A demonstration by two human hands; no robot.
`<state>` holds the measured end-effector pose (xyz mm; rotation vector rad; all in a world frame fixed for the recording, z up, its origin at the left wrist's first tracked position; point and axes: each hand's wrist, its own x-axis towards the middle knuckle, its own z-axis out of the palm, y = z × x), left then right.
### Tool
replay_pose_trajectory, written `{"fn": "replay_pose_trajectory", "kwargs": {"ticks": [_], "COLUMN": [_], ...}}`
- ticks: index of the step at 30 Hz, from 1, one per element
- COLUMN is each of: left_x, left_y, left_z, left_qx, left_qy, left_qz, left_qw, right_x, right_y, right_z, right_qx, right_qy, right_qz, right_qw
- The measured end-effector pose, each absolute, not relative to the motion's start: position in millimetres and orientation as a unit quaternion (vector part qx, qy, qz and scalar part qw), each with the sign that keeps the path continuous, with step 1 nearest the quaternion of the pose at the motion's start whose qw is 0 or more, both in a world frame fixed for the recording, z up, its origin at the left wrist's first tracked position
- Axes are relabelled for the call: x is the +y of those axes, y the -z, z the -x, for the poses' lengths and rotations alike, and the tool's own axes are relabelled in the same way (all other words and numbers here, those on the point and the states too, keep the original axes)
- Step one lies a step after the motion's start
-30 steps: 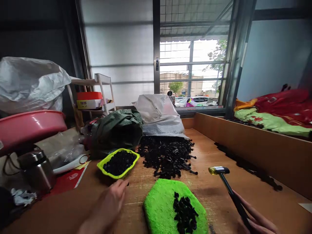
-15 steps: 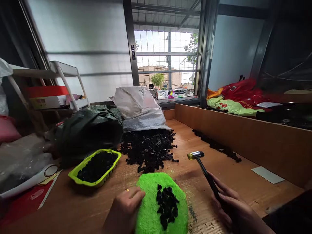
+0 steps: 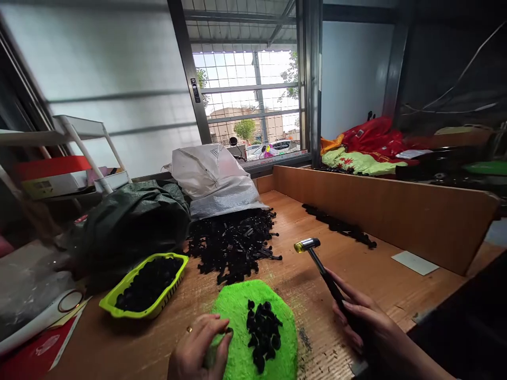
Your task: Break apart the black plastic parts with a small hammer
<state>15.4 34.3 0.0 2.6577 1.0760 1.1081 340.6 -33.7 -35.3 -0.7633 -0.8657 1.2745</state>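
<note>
My right hand (image 3: 366,324) grips the black handle of a small hammer (image 3: 317,258) whose metal head with a yellow tip is raised over the wooden table (image 3: 356,274). My left hand (image 3: 198,351) rests with curled fingers on the left edge of a bright green fuzzy pad (image 3: 241,327); I cannot tell if it pinches a part. A cluster of small black parts (image 3: 261,332) lies on the pad. Behind the pad spreads a large pile of black parts (image 3: 232,240). A lime tray (image 3: 144,285) filled with black parts stands to the left.
A white sack (image 3: 212,177) and a dark green bag (image 3: 130,221) lie behind the pile. A wooden side board (image 3: 380,211) runs along the right, with a row of black parts (image 3: 336,224) at its foot. A white card (image 3: 412,262) lies at right. A white rack (image 3: 79,137) stands far left.
The camera has swung to the right. My left hand has moved from the bare table onto the green pad's left edge. The hammer has stayed raised in my right hand.
</note>
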Motion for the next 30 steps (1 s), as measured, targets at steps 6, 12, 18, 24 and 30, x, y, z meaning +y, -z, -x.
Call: {"fn": "replay_pose_trajectory", "kwargs": {"ticks": [6, 12, 18, 24, 30], "left_x": [37.1, 51.5, 51.6, 50.6, 47.9], "left_y": [-29.6, -28.0, -9.9, 0.2, -7.0], "left_z": [-76.8, -76.3, -39.8, -31.5, -26.5], "left_qx": [0.21, 0.309, 0.353, 0.352, 0.493], "left_qy": [-0.091, -0.075, -0.096, -0.355, -0.451], "left_qz": [-0.968, -0.939, -0.922, -0.808, -0.67], "left_qw": [0.106, 0.129, 0.13, 0.312, 0.324], "right_x": [-32.5, -31.6, -31.6, -32.2, -34.0], "right_y": [37.2, 38.4, 35.9, 37.0, 33.7], "right_z": [-341.8, -341.2, -341.0, -340.6, -340.2], "right_qx": [-0.38, -0.371, -0.355, -0.354, -0.338], "right_qy": [-0.565, -0.561, -0.576, -0.576, -0.586], "right_qz": [0.336, 0.338, 0.329, 0.317, 0.331], "right_qw": [0.651, 0.658, 0.658, 0.665, 0.658]}}
